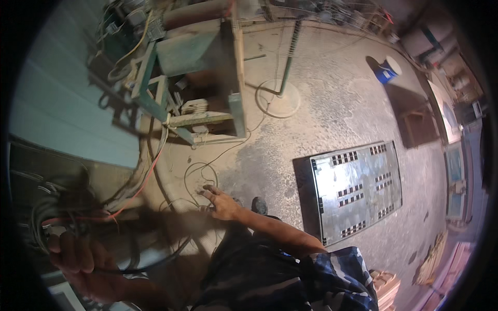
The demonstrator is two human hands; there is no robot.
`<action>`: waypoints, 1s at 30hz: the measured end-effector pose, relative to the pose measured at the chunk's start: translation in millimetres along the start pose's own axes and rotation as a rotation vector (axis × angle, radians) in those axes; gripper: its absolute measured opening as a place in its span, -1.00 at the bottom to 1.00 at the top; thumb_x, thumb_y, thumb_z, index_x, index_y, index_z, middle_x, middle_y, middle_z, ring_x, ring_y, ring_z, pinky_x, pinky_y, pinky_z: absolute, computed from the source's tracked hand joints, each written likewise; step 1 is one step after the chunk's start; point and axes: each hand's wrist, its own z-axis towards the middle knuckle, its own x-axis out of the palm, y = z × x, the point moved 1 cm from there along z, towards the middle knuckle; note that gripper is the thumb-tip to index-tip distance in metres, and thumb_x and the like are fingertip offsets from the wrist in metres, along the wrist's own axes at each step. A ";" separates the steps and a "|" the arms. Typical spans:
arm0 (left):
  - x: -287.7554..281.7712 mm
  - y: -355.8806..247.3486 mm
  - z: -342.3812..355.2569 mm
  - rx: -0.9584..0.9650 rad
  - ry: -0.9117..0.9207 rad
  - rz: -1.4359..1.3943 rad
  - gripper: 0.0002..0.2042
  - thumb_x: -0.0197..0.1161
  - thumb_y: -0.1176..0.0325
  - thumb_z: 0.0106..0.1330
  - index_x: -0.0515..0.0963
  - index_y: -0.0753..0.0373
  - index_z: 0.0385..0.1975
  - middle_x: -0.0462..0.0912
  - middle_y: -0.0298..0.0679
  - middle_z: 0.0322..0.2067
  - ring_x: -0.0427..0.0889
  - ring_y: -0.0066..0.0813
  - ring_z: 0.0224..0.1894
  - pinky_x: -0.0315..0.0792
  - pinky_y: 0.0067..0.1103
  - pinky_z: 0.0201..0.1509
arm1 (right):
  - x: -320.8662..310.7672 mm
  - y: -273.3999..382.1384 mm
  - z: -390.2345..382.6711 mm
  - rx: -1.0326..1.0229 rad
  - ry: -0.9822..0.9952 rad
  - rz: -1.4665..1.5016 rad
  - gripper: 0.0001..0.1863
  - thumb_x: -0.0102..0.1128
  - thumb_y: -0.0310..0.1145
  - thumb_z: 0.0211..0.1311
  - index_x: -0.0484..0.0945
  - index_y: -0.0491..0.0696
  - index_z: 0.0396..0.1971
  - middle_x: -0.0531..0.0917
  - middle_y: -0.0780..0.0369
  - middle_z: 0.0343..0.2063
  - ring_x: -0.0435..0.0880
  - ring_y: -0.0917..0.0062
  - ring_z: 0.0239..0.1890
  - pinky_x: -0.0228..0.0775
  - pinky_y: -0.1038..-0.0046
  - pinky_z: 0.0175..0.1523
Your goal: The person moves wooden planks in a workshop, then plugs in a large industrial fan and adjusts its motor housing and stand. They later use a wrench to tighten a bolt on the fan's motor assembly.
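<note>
At the lower left, my left hand [78, 259] is closed around a bundle of looped dark cable [36, 223], blurred by motion. A thick black length of it [150, 267] bends away from the hand toward my legs. An orange-red cord [136, 193] passes by the bundle and runs up toward the green machine frame. My right hand [223, 204] reaches across in front of my body, fingers apart with nothing seen between them. Just beyond its fingertips, loops of thin dark cable [188, 179] lie on the dusty floor. Whether the fingers touch the cable I cannot tell.
The green metal machine [236, 116] stands ahead on the left. Behind the cable loops is a round-based post stand [288, 103]. A large metal panel with slotted rows [363, 179] lies at right. Farther off stands a blue-and-white bucket [388, 71]; stacked wood [386, 287] is near my right side.
</note>
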 end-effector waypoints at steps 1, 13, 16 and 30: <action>-2.5 -2.8 7.1 -0.023 0.088 0.094 -0.86 -0.10 0.42 0.44 0.26 0.27 -0.08 0.11 -0.40 -0.45 0.11 -0.62 -0.45 0.09 -0.63 -0.37 | 6.1 -17.0 5.0 -0.030 0.030 -0.045 -0.54 0.22 -0.21 0.15 0.45 -0.01 0.06 0.47 0.07 0.07 0.32 0.07 0.24 0.25 0.21 0.27; -77.5 127.6 51.4 -0.088 -0.401 0.417 -0.73 -0.03 0.25 0.46 0.42 0.36 -0.12 0.55 -0.24 -0.33 0.49 -0.55 -0.33 0.36 -0.59 -0.20 | -180.8 -116.3 -120.5 0.151 -0.771 -0.312 -0.71 -0.04 -0.26 0.35 0.54 -0.09 -0.50 0.56 0.16 -0.64 0.54 0.34 -0.59 0.42 0.37 -0.40; -54.7 201.0 62.7 -0.284 -0.038 0.541 -0.77 0.04 0.32 0.45 0.45 0.38 -0.11 0.59 -0.17 -0.31 0.57 -0.50 -0.38 0.45 -0.61 -0.22 | -246.9 -81.8 -143.9 0.445 -1.176 0.627 -0.72 -0.03 -0.27 0.37 0.41 -0.03 -0.56 0.45 0.32 -0.58 0.44 0.59 -0.55 0.28 0.53 -0.46; 209.6 416.4 152.5 0.133 0.871 0.836 -0.74 0.05 0.48 0.38 0.45 0.38 0.02 0.45 0.12 0.07 0.44 0.05 0.12 0.33 -0.32 0.19 | -441.2 72.3 -122.7 0.035 -0.756 0.293 -0.65 -0.02 -0.19 0.44 0.57 -0.20 -0.20 0.67 0.15 -0.25 0.64 0.51 -0.19 0.49 0.47 -0.07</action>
